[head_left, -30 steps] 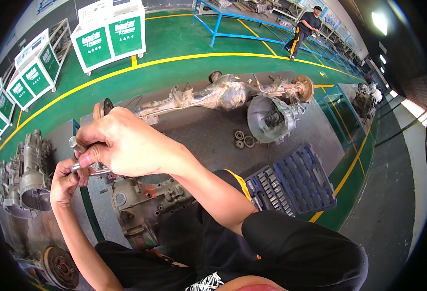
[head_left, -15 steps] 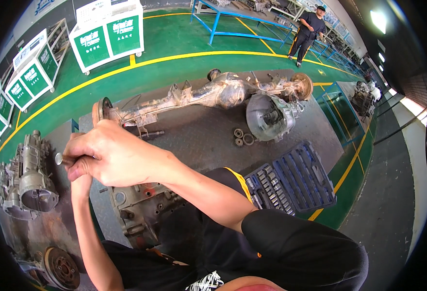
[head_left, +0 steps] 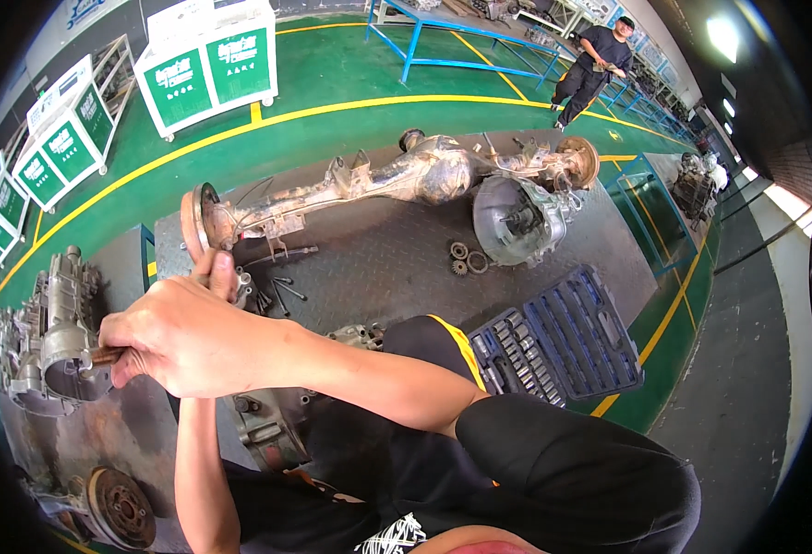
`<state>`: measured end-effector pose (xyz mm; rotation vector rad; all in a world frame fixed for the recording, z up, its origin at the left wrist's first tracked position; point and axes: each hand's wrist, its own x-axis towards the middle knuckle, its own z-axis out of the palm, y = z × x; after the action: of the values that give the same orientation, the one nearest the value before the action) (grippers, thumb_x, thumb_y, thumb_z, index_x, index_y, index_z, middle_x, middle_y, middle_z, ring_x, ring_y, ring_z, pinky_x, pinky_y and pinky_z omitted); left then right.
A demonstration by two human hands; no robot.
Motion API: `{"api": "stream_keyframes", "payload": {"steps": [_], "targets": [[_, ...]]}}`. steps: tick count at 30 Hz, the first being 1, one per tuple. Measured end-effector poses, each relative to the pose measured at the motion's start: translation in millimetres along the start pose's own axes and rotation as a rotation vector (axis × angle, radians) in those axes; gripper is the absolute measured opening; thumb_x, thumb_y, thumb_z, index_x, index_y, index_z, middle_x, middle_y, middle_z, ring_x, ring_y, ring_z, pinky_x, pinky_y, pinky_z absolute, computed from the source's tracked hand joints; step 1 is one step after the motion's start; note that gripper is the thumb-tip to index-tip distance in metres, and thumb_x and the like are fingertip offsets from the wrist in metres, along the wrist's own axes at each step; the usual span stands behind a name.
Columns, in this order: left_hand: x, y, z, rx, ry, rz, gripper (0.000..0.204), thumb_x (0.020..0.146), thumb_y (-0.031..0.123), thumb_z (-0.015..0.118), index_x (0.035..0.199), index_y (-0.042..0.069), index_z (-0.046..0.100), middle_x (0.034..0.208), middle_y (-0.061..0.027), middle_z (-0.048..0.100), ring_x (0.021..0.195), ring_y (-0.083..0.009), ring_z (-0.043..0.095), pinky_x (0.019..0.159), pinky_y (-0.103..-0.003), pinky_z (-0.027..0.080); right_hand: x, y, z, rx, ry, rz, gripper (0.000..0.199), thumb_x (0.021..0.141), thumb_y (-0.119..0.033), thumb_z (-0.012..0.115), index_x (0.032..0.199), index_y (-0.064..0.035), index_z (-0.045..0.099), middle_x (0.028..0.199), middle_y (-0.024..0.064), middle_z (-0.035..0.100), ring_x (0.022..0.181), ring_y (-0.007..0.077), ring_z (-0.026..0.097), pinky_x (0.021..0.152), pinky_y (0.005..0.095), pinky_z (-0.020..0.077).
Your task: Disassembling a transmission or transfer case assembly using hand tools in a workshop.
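Rusty metal axle [head_left: 396, 180] on rough tread-plate floor [head_left: 378, 268].

left hand [head_left: 204, 277] mostly hidden behind right hand [head_left: 184, 337], tool [head_left: 101, 355] largely covered

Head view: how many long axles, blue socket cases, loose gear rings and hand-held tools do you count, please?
Long axle: 1
Blue socket case: 1
Loose gear rings: 3
Tool gripped in the right hand: 1
Total: 6
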<state>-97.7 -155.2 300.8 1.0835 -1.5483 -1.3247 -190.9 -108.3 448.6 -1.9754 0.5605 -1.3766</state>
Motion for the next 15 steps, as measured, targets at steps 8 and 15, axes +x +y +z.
{"api": "stream_keyframes", "payload": {"steps": [8, 15], "targets": [[-49, 62, 33, -0.221, -0.078, -0.119, 0.016, 0.101, 0.015, 0.063, 0.099, 0.000, 0.060, 0.079, 0.0011, 0.060, 0.062, -0.0104, 0.063, 0.049, -0.028, 0.057, 13, 19, -48, -0.001, 0.104, 0.170, 0.010, 0.095, -0.007, 0.065, 0.093, 0.0018, 0.061, 0.076, 0.0112, 0.068, 0.071, 0.0176, 0.066, 0.067, 0.0330, 0.0525], [-65, 89, -4, -0.116, -0.168, -0.139, 0.042, 0.099, 0.022, 0.067, 0.062, 0.009, 0.051, 0.058, 0.0096, 0.038, 0.055, -0.0031, 0.043, 0.048, -0.026, 0.035, 11, 28, -53, 0.134, -0.006, 0.230, 0.008, 0.101, -0.007, 0.059, 0.097, -0.0007, 0.059, 0.084, 0.0010, 0.060, 0.079, 0.0100, 0.060, 0.071, 0.0267, 0.0514]]}}
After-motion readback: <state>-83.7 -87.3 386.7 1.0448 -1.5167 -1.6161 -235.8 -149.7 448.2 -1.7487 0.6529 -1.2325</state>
